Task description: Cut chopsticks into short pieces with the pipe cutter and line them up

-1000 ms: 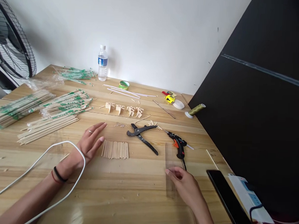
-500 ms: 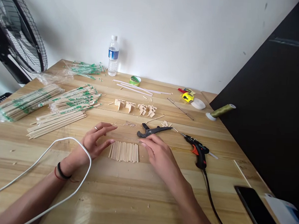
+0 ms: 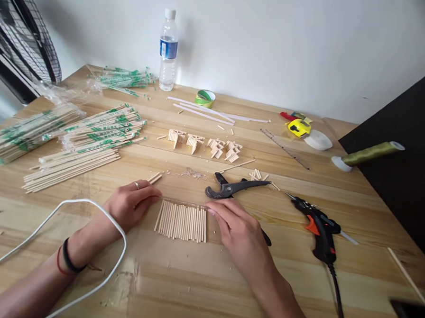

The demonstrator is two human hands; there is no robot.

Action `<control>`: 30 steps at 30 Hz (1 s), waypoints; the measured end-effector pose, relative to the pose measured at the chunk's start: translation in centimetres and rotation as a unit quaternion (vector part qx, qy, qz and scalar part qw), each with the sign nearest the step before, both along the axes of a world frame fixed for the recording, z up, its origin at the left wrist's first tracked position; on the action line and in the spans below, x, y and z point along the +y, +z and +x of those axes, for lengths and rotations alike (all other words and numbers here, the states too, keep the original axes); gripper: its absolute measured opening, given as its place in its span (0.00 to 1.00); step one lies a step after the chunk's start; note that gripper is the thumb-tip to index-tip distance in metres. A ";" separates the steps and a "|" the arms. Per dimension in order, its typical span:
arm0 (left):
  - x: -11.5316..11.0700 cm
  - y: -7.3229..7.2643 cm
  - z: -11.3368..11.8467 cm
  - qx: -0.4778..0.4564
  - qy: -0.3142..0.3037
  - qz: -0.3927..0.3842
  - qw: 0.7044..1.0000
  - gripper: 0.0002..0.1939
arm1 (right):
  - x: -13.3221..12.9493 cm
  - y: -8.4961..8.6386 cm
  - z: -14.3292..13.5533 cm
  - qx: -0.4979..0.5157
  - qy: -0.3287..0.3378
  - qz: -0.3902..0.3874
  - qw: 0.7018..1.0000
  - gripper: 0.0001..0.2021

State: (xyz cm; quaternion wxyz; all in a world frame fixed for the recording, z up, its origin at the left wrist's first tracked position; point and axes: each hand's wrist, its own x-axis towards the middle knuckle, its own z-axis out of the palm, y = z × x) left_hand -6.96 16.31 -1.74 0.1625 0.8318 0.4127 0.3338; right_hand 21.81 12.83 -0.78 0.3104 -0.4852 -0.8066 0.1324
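Observation:
A row of short wooden sticks point(image 3: 181, 221) lies side by side on the wooden table point(image 3: 177, 280). Along its top edge runs a thin clear strip point(image 3: 185, 202), pinched at its left end by my left hand point(image 3: 133, 202) and at its right end by my right hand point(image 3: 239, 224). Beyond my right hand are black-handled cutters point(image 3: 228, 188). Two short sticks point(image 3: 155, 178) stick out just past my left fingers. Several small stick assemblies point(image 3: 195, 143) stand farther back.
Bundled sticks point(image 3: 103, 129) lie at left beside a fan point(image 3: 30, 35). A white cable point(image 3: 64, 201) loops over my left forearm. At right are a glue gun point(image 3: 319, 226), tape measure point(image 3: 298, 128) and spool point(image 3: 373, 154). A bottle point(image 3: 168, 52) stands at the back.
My left fingers have closed from apart onto the strip's left end. Two short sticks now show beyond that hand. The view has shifted closer and lower.

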 end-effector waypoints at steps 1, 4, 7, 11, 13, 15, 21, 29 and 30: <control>-0.1 0.2 0.0 0.003 -0.003 -0.003 1.000 0.10 | 0.1 0.1 0.1 0.002 0.006 -0.001 1.000 0.15; -0.3 0.8 0.1 0.013 -0.011 -0.007 1.000 0.10 | 0.1 0.2 0.3 0.003 0.011 -0.003 1.000 0.16; -0.4 1.3 0.3 0.027 -0.017 -0.004 0.999 0.10 | -0.1 0.3 0.3 0.003 0.008 -0.006 1.000 0.17; -0.5 1.3 0.3 0.032 -0.027 -0.031 0.999 0.09 | -0.3 0.3 0.4 0.008 0.002 -0.008 1.000 0.18; -0.6 1.2 0.3 0.034 -0.026 -0.053 0.998 0.09 | -0.3 0.3 0.4 0.008 -0.002 -0.011 1.000 0.17; -0.8 1.1 0.2 0.045 -0.024 -0.079 0.996 0.10 | -0.3 0.3 0.4 0.006 -0.008 -0.013 1.000 0.16; -1.4 1.4 0.1 0.064 -0.034 -0.114 0.991 0.14 | -0.3 0.2 0.2 -0.010 -0.014 -0.009 1.000 0.14; -2.1 2.1 -0.1 0.102 -0.039 -0.159 0.981 0.18 | -0.6 -0.1 0.3 -0.033 -0.004 -0.021 0.999 0.20; -2.1 2.1 -0.1 0.102 -0.036 -0.160 0.981 0.18 | -0.6 -0.2 0.4 -0.035 -0.004 -0.023 0.999 0.21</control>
